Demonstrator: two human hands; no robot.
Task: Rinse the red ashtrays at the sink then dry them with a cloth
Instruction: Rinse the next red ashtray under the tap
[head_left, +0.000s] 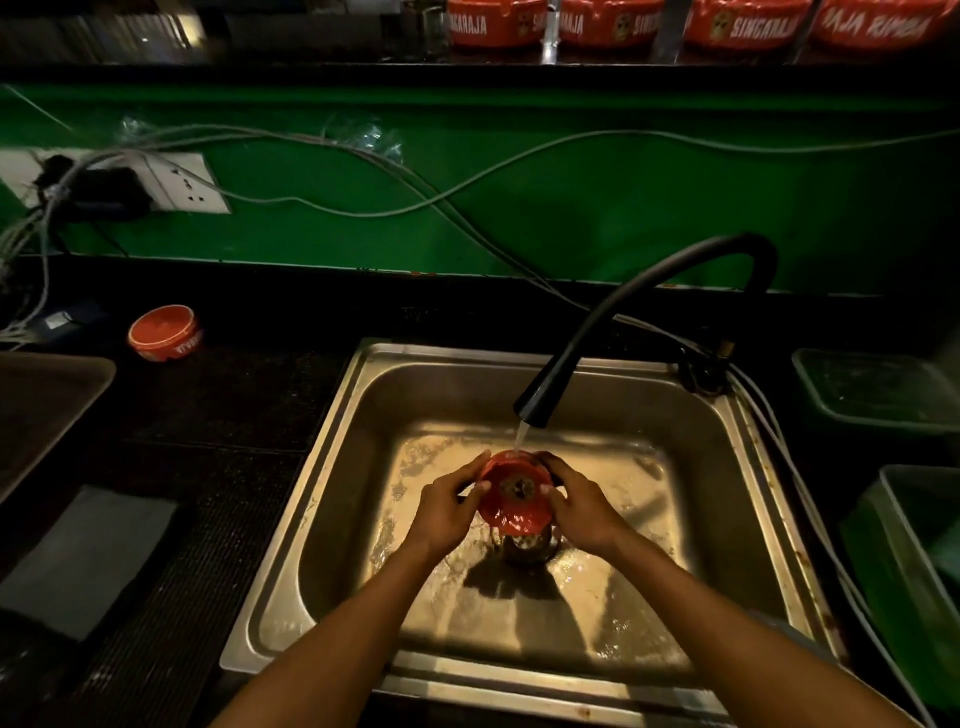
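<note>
overhead, shelf ashtrays (737, 23) lettered "singaraja" and "raja rimba"

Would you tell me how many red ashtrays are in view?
6: one ashtray held under the tap, one on the counter left of the sink, four on the top shelf; more may be hidden.

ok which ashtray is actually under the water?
The ashtray gripped by the left hand and right hand under the tap. The counter ashtray and shelf ashtrays sit clear.

Wet red ashtray (514, 493) tilted under running water over the steel sink (332, 467), hollow facing the camera.
</note>
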